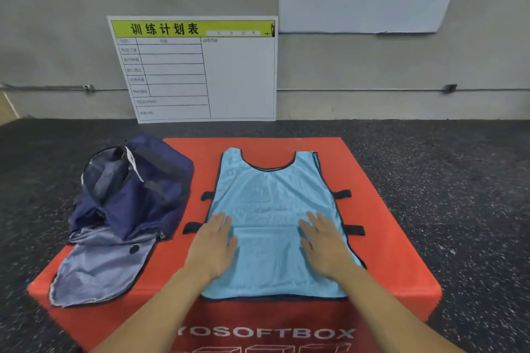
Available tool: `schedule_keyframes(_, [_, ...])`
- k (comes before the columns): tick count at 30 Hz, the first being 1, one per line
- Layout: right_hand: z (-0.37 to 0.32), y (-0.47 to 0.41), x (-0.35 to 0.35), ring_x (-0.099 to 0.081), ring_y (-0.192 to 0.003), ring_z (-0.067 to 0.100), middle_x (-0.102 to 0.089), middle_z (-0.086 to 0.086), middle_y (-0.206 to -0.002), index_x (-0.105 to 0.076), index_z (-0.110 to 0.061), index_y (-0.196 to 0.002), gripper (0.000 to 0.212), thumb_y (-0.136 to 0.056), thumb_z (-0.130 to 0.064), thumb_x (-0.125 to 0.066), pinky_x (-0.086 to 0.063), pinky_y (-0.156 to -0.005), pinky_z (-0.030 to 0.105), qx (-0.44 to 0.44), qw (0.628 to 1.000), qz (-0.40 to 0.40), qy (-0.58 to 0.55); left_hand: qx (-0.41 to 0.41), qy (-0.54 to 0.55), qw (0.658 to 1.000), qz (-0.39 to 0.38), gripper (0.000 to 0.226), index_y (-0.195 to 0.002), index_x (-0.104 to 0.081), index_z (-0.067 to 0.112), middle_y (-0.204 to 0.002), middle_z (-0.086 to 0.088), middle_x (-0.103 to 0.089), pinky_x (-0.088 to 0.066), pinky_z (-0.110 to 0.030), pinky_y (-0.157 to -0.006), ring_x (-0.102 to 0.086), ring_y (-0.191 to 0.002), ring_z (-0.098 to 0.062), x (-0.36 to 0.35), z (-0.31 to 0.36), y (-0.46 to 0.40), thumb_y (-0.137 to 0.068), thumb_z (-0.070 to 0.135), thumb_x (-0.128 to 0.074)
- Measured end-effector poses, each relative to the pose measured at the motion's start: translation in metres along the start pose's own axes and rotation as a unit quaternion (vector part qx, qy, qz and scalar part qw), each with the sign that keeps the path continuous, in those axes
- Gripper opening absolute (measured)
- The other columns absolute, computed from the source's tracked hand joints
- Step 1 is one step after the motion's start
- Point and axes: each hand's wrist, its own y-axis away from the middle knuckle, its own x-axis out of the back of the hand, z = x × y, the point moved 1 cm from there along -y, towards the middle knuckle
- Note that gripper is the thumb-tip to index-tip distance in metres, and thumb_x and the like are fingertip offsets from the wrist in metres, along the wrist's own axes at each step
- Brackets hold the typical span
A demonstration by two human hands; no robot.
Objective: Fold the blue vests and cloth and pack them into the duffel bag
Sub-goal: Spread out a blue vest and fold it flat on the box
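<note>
Left hand and right hand, fingers straight and gripping nothing, press flat on blue vest mid-box, likely smoothing it for folding; duffel bag gapes at left edge.

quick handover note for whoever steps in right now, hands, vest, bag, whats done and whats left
Left hand: open, flat on the lower left of the light blue vest.
Right hand: open, flat on its lower right.
The vest lies spread flat on the red soft box, neck hole away from the person, black side straps sticking out. It may be more than one vest stacked; cannot tell.
The navy duffel bag sits slumped and unzipped on the box's left side, grey lining spilling toward the front.
Done: vest laid out.
Left: fold it, pack it into the bag.
</note>
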Motion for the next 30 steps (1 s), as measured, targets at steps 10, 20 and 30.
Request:
schedule_keyframes(10, [-0.019,-0.111,-0.061,0.006,-0.158,0.017,0.001,-0.006,-0.170,-0.013,-0.027,-0.163,0.095,-0.085,-0.070,0.022,0.007,-0.127,0.040,-0.003,1.000,-0.022,0.000,0.003,0.016,1.000,0.019,0.085,-0.158,-0.028,0.011,-0.166,-0.005,-0.018,-0.014,-0.041,-0.125,-0.017,-0.155,-0.024,-0.061,0.009,-0.115,-0.091,0.058,-0.006])
schedule_keyframes(20, [0.045,-0.195,-0.043,-0.021,-0.152,0.034,-0.032,0.018,-0.161,-0.039,-0.004,-0.150,0.072,-0.097,-0.042,-0.008,-0.014,-0.126,0.049,-0.095,0.992,0.049,0.073,0.050,-0.055,0.997,0.035,0.078,-0.160,-0.018,0.013,-0.169,-0.004,-0.013,0.001,-0.041,-0.126,-0.004,-0.156,-0.019,-0.060,-0.030,-0.202,-0.095,0.052,-0.004])
schedule_keyframes(30, [0.062,-0.248,-0.062,0.008,-0.158,0.021,0.004,0.001,-0.171,-0.005,-0.023,-0.164,0.068,-0.105,-0.055,-0.010,0.003,-0.127,0.045,-0.126,0.989,-0.021,0.073,0.051,-0.012,0.999,-0.004,0.070,-0.162,-0.005,0.017,-0.170,-0.002,0.002,0.002,-0.037,-0.126,0.006,-0.156,-0.016,-0.064,-0.056,-0.269,-0.104,0.054,-0.018])
